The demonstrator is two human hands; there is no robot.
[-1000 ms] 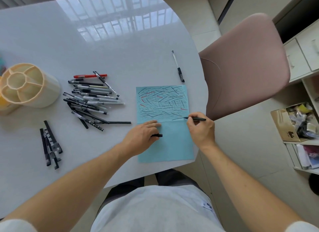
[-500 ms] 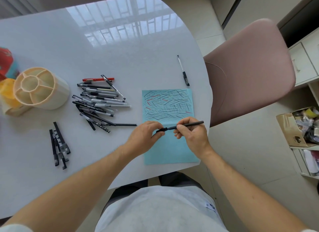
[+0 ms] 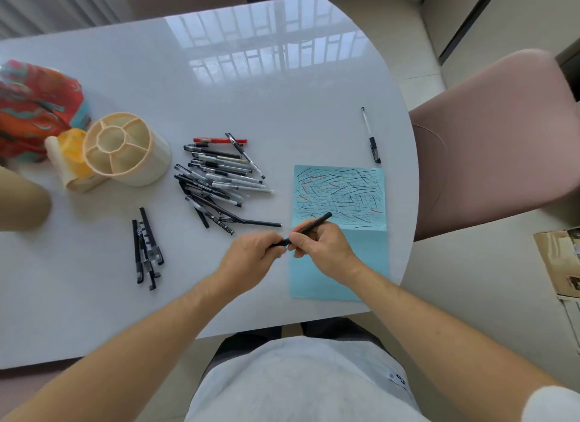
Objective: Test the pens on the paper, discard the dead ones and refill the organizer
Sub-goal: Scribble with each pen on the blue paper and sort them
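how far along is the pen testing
Partly done: the blue paper is covered in test strokes. In hand: the left hand and right hand hold a black pen. Left: the pen pile remains, and the organizer looks empty.

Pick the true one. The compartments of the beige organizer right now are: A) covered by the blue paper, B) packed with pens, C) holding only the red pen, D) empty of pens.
D: the organizer shows bare compartments, while the pens lie piled on the table beside it.
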